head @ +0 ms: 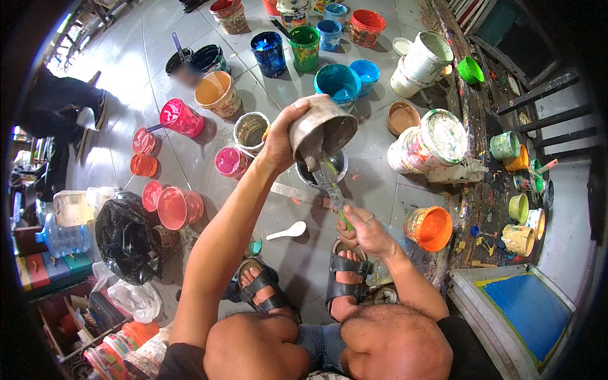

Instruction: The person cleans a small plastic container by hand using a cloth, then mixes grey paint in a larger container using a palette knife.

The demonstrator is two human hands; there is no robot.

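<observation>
My left hand (284, 137) grips a grey-brown plastic tub (306, 126) and holds it tipped, its mouth facing down and towards me. Thick greyish paint hangs at the tub's lower rim. In my right hand (365, 230) is a green-handled spatula (332, 183), its upper part coated in grey paint and reaching up to the tub's mouth. Below them on the floor stands a round container (344, 164) with a dark inside, partly hidden by the tub and spatula. A flat, paint-stained strip (297, 192) lies near it, and a white plastic spoon (295, 230) rests closer to my feet.
Paint tubs surround me on the tiled floor, among them a teal one (338, 81), an orange one (429, 229) and a pink one (182, 117). A lidded white bucket (445, 137) stands right. A framed printing screen (525, 308) leans lower right; a black plastic bag (127, 237) sits left.
</observation>
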